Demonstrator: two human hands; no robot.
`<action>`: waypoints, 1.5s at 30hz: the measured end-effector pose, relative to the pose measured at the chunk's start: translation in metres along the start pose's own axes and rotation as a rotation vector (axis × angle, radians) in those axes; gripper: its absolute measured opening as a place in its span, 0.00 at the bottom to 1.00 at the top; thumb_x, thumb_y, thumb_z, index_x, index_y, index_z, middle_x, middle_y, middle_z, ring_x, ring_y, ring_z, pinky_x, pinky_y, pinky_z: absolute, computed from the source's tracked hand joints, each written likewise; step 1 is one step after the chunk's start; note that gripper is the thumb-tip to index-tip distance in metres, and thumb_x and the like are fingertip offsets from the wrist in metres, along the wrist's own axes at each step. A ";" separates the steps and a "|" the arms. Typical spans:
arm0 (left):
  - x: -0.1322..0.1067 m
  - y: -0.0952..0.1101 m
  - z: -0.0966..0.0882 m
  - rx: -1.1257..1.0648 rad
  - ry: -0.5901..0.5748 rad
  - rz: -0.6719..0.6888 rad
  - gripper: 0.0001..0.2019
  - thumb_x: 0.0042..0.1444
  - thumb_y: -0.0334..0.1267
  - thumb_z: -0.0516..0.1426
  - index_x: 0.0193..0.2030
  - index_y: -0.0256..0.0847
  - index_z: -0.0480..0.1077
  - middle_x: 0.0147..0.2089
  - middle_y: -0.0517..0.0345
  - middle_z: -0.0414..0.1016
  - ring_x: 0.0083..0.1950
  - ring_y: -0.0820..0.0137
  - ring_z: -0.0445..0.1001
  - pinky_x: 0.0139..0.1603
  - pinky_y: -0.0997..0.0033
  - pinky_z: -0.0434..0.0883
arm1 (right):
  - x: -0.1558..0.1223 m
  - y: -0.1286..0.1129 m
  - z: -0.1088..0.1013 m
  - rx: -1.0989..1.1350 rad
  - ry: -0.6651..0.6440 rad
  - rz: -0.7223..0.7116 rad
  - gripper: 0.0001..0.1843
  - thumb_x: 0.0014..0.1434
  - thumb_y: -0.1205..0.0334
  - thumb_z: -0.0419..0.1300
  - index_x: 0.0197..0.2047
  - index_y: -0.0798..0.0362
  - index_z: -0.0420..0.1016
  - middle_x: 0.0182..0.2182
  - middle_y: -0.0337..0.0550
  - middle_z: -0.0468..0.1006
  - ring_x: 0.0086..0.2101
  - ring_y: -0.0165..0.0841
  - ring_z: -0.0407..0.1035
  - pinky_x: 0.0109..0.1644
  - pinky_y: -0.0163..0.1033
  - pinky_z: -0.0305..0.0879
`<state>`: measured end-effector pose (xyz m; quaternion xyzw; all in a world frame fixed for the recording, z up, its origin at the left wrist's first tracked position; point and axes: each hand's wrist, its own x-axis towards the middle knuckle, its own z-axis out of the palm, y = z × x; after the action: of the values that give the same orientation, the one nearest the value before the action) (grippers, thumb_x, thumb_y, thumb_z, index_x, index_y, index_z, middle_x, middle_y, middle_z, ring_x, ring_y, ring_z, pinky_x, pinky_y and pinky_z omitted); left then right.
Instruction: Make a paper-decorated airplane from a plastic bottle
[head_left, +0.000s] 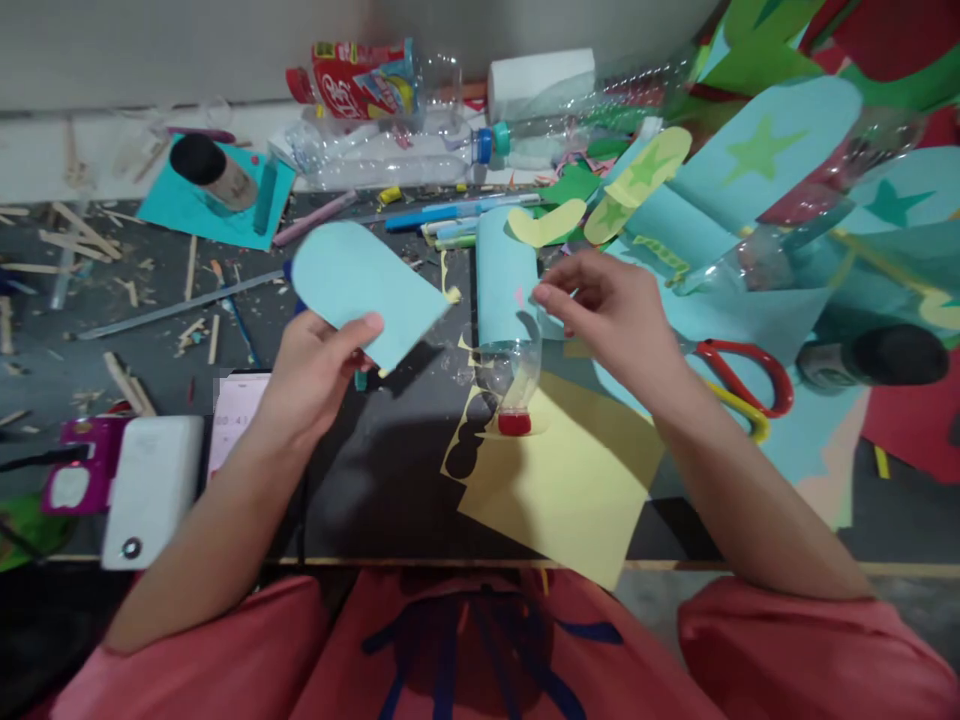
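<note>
My left hand point(319, 365) grips a light blue paper cut-out point(367, 285) with one rounded end, the thumb flat on its face. Between my hands lies a clear plastic bottle point(499, 375) with a red cap point(514, 421) toward me and light blue paper point(504, 270) wrapped round its body. My right hand point(611, 305) is at the wrap's right edge, thumb and index finger pinched together; whether they hold anything is too small to tell. A small pink mark shows on the wrap beside the fingertips. A curved yellow paper strip point(547, 222) lies at the wrap's far end.
Yellow paper point(562, 470) lies near the front edge. Red-and-yellow-handled scissors point(750, 385) and star-decorated blue paper pieces point(772, 150) are at right. Several plastic bottles point(397, 150) line the back. Wood sticks point(82, 230), a white power bank point(154, 490) and a phone point(229, 420) are at left.
</note>
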<state>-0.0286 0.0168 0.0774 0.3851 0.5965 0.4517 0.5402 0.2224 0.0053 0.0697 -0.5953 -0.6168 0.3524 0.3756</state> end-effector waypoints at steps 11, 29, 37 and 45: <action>0.008 -0.045 0.037 -0.349 0.216 0.086 0.12 0.40 0.37 0.68 0.29 0.44 0.69 0.30 0.60 0.71 0.28 0.74 0.66 0.25 0.74 0.66 | 0.014 0.003 0.028 -0.205 -0.020 -0.081 0.11 0.61 0.62 0.55 0.28 0.50 0.60 0.22 0.34 0.66 0.23 0.27 0.58 0.29 0.36 0.54; -0.002 -0.041 0.022 0.020 0.099 0.081 0.08 0.51 0.36 0.65 0.34 0.43 0.69 0.35 0.53 0.74 0.42 0.62 0.75 0.42 0.64 0.76 | -0.038 0.037 0.055 -0.374 -0.106 -0.614 0.34 0.67 0.56 0.51 0.73 0.48 0.47 0.70 0.55 0.60 0.71 0.46 0.48 0.69 0.64 0.56; -0.002 -0.035 0.028 0.031 0.044 0.028 0.08 0.52 0.37 0.65 0.31 0.42 0.68 0.36 0.56 0.73 0.38 0.67 0.74 0.45 0.68 0.76 | -0.040 0.043 0.060 -0.298 -0.100 -0.637 0.36 0.64 0.60 0.55 0.72 0.45 0.48 0.67 0.51 0.65 0.69 0.44 0.54 0.70 0.63 0.55; 0.005 -0.056 0.037 -0.187 0.102 0.061 0.13 0.46 0.40 0.67 0.29 0.42 0.66 0.34 0.58 0.74 0.35 0.71 0.74 0.39 0.69 0.77 | -0.040 0.035 0.054 -0.436 -0.158 -0.588 0.24 0.65 0.62 0.52 0.64 0.46 0.62 0.66 0.44 0.69 0.68 0.36 0.58 0.73 0.57 0.51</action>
<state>0.0091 0.0098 0.0220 0.3274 0.5667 0.5405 0.5287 0.1916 -0.0330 0.0120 -0.4299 -0.8489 0.1345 0.2764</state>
